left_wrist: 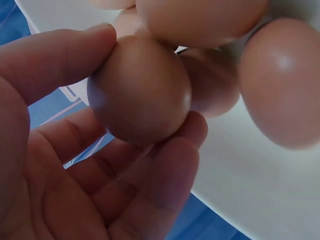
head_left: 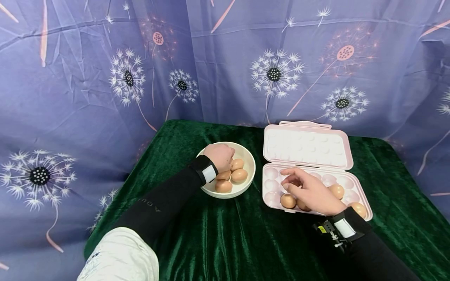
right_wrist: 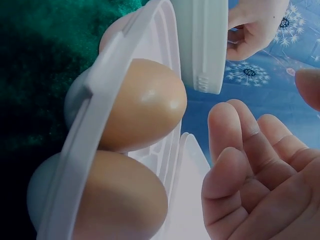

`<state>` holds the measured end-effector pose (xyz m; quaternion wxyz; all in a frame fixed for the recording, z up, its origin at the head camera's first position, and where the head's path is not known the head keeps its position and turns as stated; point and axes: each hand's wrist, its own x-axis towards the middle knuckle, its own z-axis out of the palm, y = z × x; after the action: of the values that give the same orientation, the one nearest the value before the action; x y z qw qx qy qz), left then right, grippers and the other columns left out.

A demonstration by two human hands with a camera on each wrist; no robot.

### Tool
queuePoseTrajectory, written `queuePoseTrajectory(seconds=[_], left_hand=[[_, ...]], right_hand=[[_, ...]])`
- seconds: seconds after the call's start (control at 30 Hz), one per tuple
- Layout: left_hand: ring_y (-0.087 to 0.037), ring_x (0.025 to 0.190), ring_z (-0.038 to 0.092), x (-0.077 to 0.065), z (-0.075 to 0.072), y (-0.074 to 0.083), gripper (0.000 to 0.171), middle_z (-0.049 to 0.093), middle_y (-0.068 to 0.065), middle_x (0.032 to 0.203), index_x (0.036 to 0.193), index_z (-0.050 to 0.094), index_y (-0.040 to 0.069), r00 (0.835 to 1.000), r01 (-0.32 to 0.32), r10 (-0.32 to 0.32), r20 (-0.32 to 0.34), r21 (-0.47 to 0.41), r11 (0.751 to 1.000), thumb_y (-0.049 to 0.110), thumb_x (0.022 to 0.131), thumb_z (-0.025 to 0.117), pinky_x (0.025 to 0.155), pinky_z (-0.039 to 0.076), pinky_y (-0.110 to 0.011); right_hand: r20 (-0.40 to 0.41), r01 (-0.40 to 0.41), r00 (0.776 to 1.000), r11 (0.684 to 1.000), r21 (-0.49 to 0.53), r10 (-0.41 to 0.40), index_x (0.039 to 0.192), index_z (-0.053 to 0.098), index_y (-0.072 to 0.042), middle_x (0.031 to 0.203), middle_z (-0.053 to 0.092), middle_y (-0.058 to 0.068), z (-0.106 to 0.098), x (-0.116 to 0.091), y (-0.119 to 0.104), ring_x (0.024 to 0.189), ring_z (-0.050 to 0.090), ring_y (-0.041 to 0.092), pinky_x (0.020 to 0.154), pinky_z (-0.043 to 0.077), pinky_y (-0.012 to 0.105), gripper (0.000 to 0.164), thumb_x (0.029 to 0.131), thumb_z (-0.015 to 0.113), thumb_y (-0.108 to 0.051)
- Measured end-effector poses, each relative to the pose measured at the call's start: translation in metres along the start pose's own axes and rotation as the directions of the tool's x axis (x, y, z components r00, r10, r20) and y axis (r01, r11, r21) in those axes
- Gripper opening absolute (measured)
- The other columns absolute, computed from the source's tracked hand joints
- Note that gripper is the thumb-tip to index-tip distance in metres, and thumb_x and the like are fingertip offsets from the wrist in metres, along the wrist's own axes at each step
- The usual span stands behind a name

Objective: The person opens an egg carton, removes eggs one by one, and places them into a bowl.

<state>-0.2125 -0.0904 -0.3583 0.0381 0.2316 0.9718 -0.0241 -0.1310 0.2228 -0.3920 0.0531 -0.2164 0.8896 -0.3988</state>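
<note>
The left black sleeve (head_left: 165, 201) is marked with faint letters (head_left: 149, 204) and met higher up by a white sleeve (head_left: 123, 257) with dark print. The right black sleeve (head_left: 381, 253) is topped by a black wristband (head_left: 358, 223) bearing a white rectangle (head_left: 345, 228), a yellow tab (head_left: 321, 229) and silvery fittings (head_left: 334, 236); a matching band (head_left: 197, 167) is worn opposite.

Backdrop (head_left: 225, 78): lavender-blue, printed with white dandelion heads, black centres dotted white; others coral pink, centres dark-spotted; coral streaks scattered between. Counter cloth (head_left: 218, 238): deep green, light and dark streaking. Bowl (head_left: 249, 166): cream-white. Bowl eggs (head_left: 239, 175): light orange-brown. Carton (head_left: 271, 185): pale pink; lid (head_left: 307, 146) pink at rim, whiter inside. Carton eggs (head_left: 288, 201): tan to deeper brown. Left inner sleeve (head_left: 165, 195): black, faint grey lettering. Outer sleeve (head_left: 123, 257): white. Wristbands (head_left: 355, 223): black, white patches. Small tag (head_left: 321, 229) by right band: yellow-green.
</note>
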Motion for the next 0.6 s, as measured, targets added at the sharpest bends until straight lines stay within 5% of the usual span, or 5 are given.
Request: queuePoseTrajectory(seconds=[0.3, 0.47, 0.6], left_hand=[[-0.014, 0.053, 0.039, -0.0005, 0.0014, -0.0016, 0.025, 0.041, 0.003, 0.057, 0.074, 0.059, 0.016, 0.999, -0.046, 0.045, -0.021, -0.094, 0.994, 0.016, 0.099, 0.061, 0.055, 0.039, -0.024], [-0.015, 0.062, 0.044, 0.004, 0.0005, 0.0015, 0.013, 0.049, 0.001, 0.066, 0.082, 0.064, 0.016, 0.998, -0.066, 0.066, 0.022, 0.009, 0.998, 0.017, 0.095, 0.064, 0.063, 0.043, -0.027], [-0.016, 0.065, 0.041, 0.0055, -0.0001, 0.0065, 0.007, 0.049, 0.0, 0.071, 0.086, 0.063, 0.015, 0.995, -0.027, 0.037, 0.098, -0.093, 0.995, 0.012, 0.093, 0.064, 0.064, 0.04, -0.028]], right_hand=[[0.016, -0.004, 1.0, 1.0, 0.014, 0.003, 0.134, 0.056, -0.017, 0.11, 0.071, 0.006, -0.0002, 0.0006, -0.0004, 0.096, 0.066, 0.015, 0.086, 0.05, 0.031, 0.033, 0.101, 0.059, -0.017], [0.019, -0.002, 1.0, 1.0, 0.007, 0.002, 0.134, 0.056, -0.017, 0.11, 0.071, 0.006, -0.0008, 0.0001, -0.0008, 0.096, 0.066, 0.015, 0.085, 0.05, 0.031, 0.033, 0.101, 0.059, -0.018], [0.014, 0.002, 1.0, 1.0, 0.0, -0.002, 0.133, 0.056, -0.017, 0.11, 0.071, 0.006, -0.0008, -0.0002, -0.0013, 0.095, 0.066, 0.015, 0.086, 0.05, 0.032, 0.032, 0.101, 0.059, -0.016]])
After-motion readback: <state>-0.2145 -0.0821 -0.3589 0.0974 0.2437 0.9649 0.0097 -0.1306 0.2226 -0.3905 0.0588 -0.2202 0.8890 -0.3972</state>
